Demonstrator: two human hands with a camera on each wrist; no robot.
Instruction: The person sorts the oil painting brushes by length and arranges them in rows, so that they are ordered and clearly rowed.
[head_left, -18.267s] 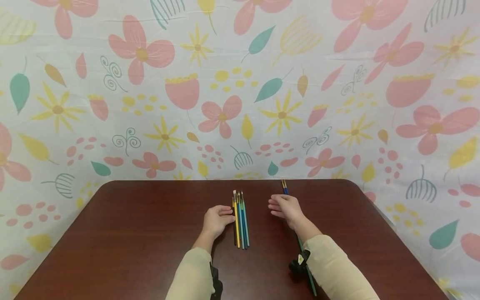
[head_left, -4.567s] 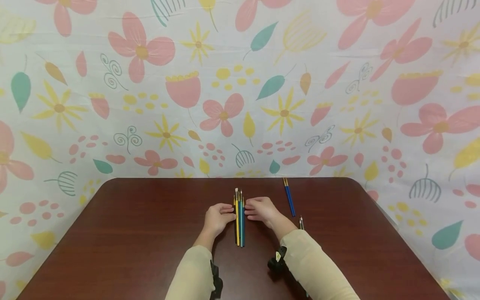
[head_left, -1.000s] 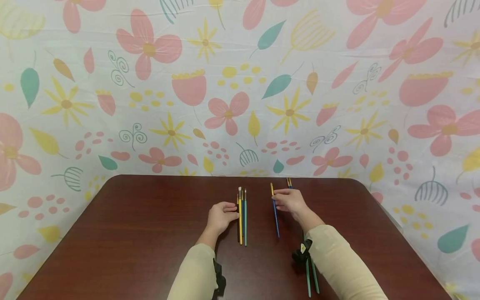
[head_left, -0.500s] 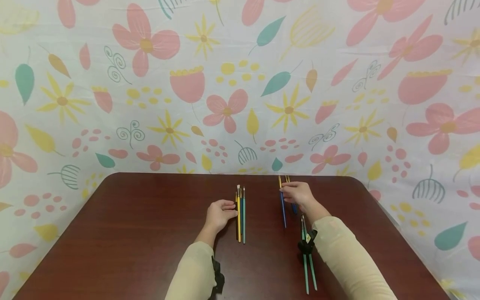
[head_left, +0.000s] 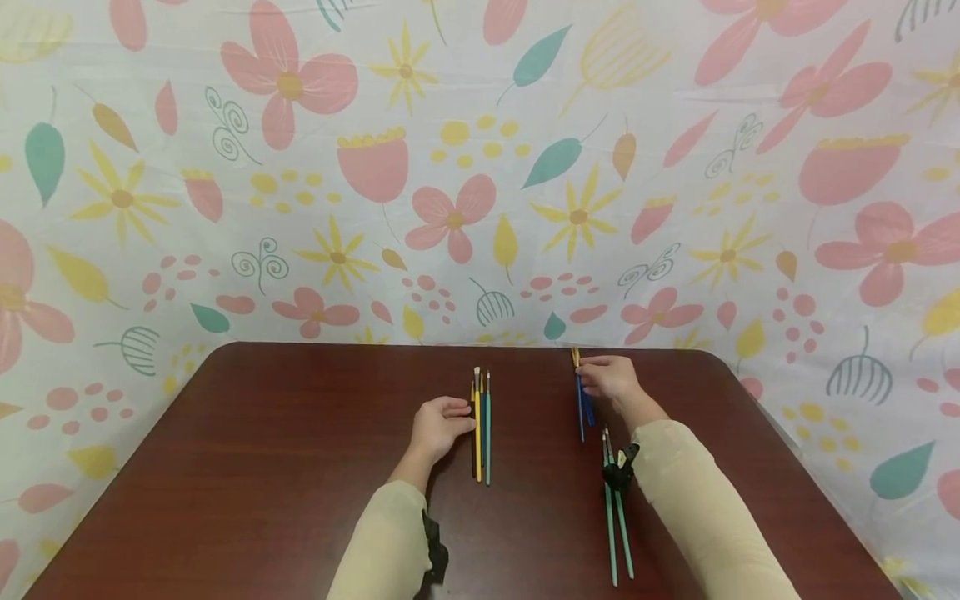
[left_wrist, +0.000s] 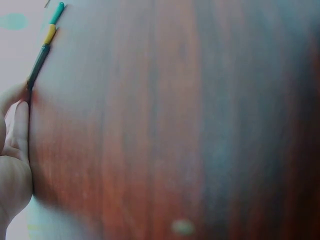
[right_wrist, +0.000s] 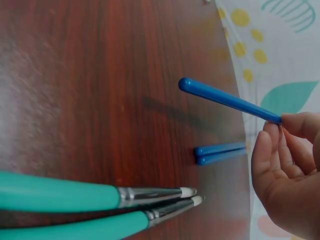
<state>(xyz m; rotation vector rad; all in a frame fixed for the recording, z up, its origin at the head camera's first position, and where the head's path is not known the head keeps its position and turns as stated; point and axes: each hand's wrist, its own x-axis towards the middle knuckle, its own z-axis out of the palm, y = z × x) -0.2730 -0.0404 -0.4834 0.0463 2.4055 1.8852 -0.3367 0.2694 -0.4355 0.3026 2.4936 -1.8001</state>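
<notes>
My left hand (head_left: 437,429) rests beside a small row of paintbrushes, its fingertips and thumb touching the black paintbrush (left_wrist: 37,67) at the row's left side. The row also holds a yellow paintbrush (head_left: 477,442), a dark blue one mostly hidden, and a teal paintbrush (head_left: 488,442). Near the table's back edge, my right hand (head_left: 611,379) pinches a blue paintbrush (right_wrist: 225,98) between thumb and fingers. The right wrist view shows its handle end raised, casting a shadow. Just beside it, two blue paintbrushes (right_wrist: 220,152) lie side by side on the table.
Two teal paintbrushes (head_left: 610,525) with pale bristles lie under my right wrist, handles towards me and spread slightly apart. Everything lies on a dark brown table (head_left: 300,467). A flowered cloth (head_left: 375,208) hangs behind its back edge.
My right hand has carried the blue paintbrush rightward and back to the blue pair. Over the longer span the row by my left hand has shrunk. My left hand stays in place.
</notes>
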